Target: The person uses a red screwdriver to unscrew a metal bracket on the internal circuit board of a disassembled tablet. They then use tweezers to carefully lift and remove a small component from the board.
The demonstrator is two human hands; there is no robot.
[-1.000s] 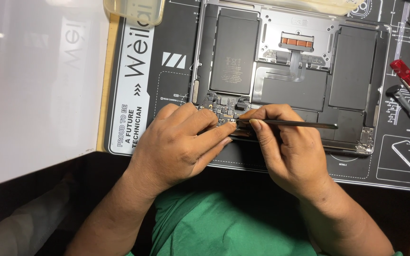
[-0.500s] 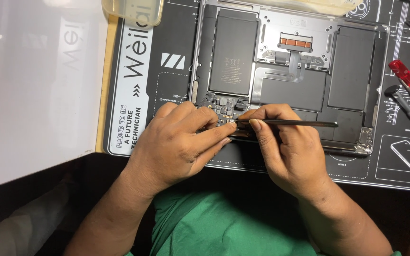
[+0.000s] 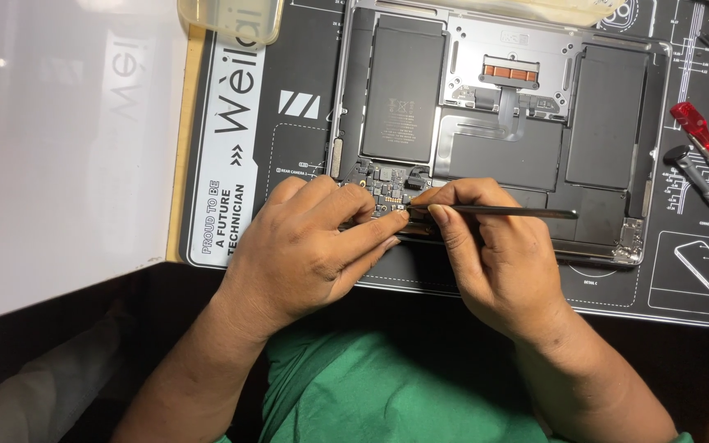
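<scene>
Dark repair mat [image 3: 289,156] covers the surface under the opened laptop [image 3: 494,131]. Nothing has shifted since earlier: right hand [image 3: 502,262] fingers stay pinched on the thin metal tool [image 3: 502,212], left hand [image 3: 305,246] curled beside its tip, hiding the contact point.

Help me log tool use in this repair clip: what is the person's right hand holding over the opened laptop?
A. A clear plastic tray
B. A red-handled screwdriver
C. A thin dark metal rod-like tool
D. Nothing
C: the right hand pinches a thin dark metal tool, its tip at the circuit board of the opened laptop beside the left hand.
</scene>
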